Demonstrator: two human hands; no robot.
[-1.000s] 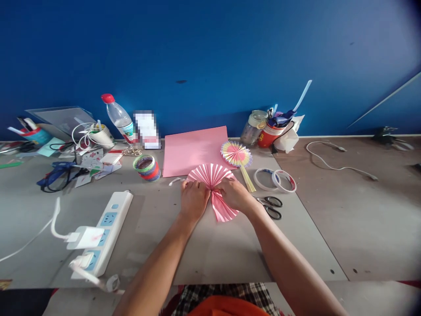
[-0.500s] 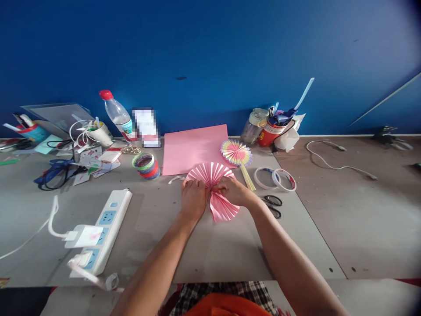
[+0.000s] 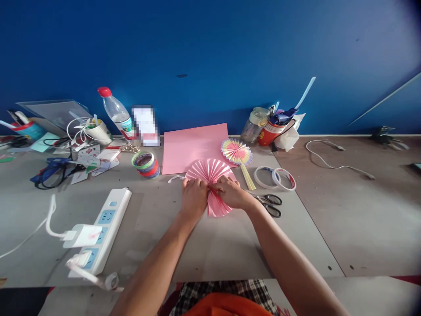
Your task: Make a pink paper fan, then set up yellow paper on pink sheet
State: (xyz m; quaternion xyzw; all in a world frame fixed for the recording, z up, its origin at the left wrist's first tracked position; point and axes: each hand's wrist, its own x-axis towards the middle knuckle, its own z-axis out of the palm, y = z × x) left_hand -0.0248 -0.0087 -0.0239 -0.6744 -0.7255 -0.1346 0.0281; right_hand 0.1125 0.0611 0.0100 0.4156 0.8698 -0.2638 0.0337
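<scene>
In the head view, I see the left hand (image 3: 194, 196) and right hand (image 3: 231, 192) on a pleated pink paper fan (image 3: 208, 170) at the middle of the table (image 3: 210, 250). The left grip is partly closed, fingers curled on the fan's left side; the right grip is nearly closed, fingertips pressing the pleats by its center. Beyond the fan lies a pink sheet (image 3: 194, 147); near the right hand are a small multicolored fan (image 3: 237, 152) and black-handled scissors (image 3: 272, 205).
</scene>
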